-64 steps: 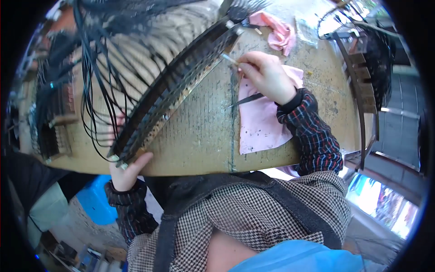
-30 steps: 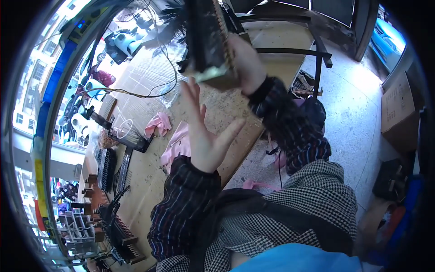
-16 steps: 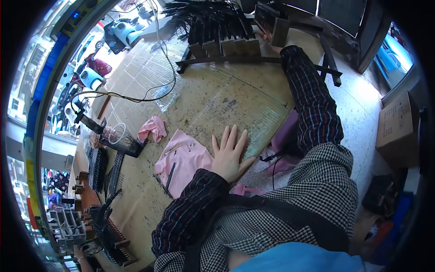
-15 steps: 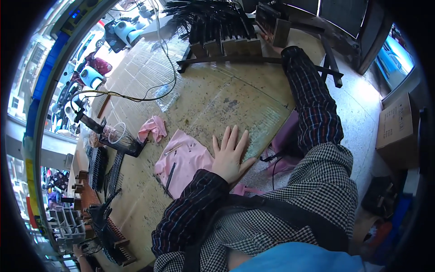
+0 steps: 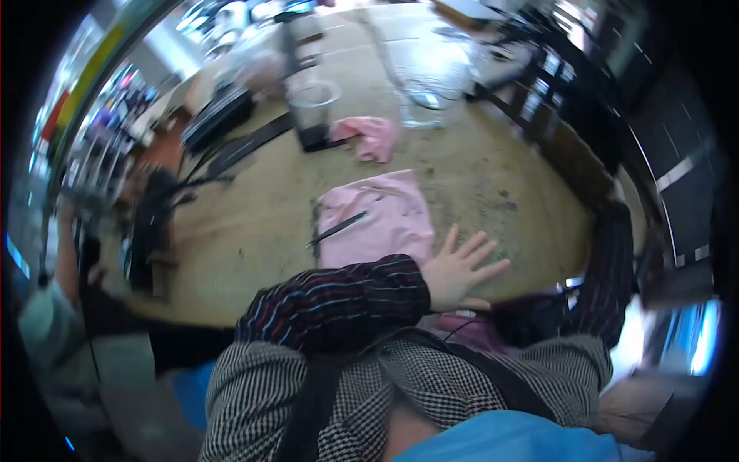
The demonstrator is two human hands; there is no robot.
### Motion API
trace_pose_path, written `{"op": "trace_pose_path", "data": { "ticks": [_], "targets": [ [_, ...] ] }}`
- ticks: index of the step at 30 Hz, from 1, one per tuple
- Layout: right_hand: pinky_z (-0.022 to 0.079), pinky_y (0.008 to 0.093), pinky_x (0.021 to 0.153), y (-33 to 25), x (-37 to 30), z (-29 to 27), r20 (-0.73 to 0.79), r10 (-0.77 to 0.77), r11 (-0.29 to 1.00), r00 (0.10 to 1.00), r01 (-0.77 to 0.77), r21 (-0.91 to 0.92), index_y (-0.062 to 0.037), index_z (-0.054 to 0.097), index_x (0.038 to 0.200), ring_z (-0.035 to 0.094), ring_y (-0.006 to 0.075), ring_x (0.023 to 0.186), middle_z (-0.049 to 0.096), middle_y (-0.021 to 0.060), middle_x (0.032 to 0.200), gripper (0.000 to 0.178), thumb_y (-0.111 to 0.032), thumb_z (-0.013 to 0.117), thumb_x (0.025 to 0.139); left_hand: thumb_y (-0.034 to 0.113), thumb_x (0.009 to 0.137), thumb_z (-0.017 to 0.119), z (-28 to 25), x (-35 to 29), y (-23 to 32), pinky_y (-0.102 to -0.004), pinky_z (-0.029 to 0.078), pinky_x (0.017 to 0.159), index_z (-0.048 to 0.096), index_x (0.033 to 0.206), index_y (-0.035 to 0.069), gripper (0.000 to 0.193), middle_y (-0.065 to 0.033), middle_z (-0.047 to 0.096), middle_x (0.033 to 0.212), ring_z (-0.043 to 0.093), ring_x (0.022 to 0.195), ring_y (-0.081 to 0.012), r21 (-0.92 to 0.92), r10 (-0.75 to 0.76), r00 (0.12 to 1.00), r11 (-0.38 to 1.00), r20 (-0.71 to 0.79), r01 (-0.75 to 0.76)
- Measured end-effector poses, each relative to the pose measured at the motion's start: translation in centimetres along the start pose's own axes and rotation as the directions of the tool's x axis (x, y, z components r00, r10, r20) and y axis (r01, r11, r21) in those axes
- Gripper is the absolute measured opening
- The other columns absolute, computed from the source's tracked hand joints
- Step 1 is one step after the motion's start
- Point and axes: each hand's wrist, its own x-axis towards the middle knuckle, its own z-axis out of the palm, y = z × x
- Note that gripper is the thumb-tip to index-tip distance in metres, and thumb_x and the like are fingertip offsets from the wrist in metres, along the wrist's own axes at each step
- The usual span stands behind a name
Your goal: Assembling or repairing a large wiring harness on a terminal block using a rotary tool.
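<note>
My left hand (image 5: 460, 273) lies flat on the worn tabletop (image 5: 277, 223) near its front edge, fingers spread and holding nothing. Its wrist is beside a pink cloth (image 5: 377, 223) that carries a slim dark pen-like tool (image 5: 339, 228) and a thin light stick. Over at the right, my right sleeve (image 5: 612, 254) reaches up to a long wooden rack (image 5: 573, 158) with dark pieces about it. Blur and shadow hide the right hand's fingers there, so I cannot make out whether it holds the rack.
A crumpled pink cloth (image 5: 369, 138) lies farther back, beside a clear round container (image 5: 314, 96) on a dark stand. Black brush-like strips (image 5: 219, 115) and a dark bundle (image 5: 154, 223) occupy the left side. Another person's arm (image 5: 68, 254) is at the far left.
My view has swung, shifting the cloths rightward and bringing the other person further in at left. The wooden rack now stands at the right, blurred. My left hand stays spread on the table.
</note>
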Motion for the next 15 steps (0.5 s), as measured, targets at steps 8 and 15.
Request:
{"op": "trace_pose_path", "data": {
  "ticks": [8, 15],
  "targets": [
    [0.042, 0.0350, 0.087, 3.0, 4.9, 21.1, 0.117, 0.244, 0.920, 0.963, -0.192, -0.341, -0.0024, 0.056, 0.111, 0.055, 0.0266, 0.098, 0.060, 0.0130, 0.105, 0.035, -0.026, 0.039, 0.092, 0.046, 0.074, 0.058, 1.5, -2.5, -0.2, -0.0639, 0.015, 0.098, 0.040, 0.129, 0.017, 0.065, -0.0160, 0.039, 0.129, 0.029, 0.125, -0.0338, 0.034, -0.048, 0.984, 0.998, -0.169, 0.055],
    [0.044, 0.0373, 0.084, -5.2, -1.8, 9.4, -0.441, -0.018, 0.819, 0.897, -0.240, -0.521, -0.0030, 0.057, 0.109, 0.057, 0.0297, 0.092, 0.062, 0.0137, 0.099, 0.040, -0.034, 0.040, 0.091, 0.031, 0.069, 0.060, -4.1, -1.9, 0.2, -0.0561, 0.030, 0.091, 0.053, 0.106, 0.012, 0.042, -0.0129, 0.049, 0.113, 0.044, 0.109, -0.0301, 0.152, 0.147, 0.943, 0.983, -0.299, -0.105]
  ]
}}
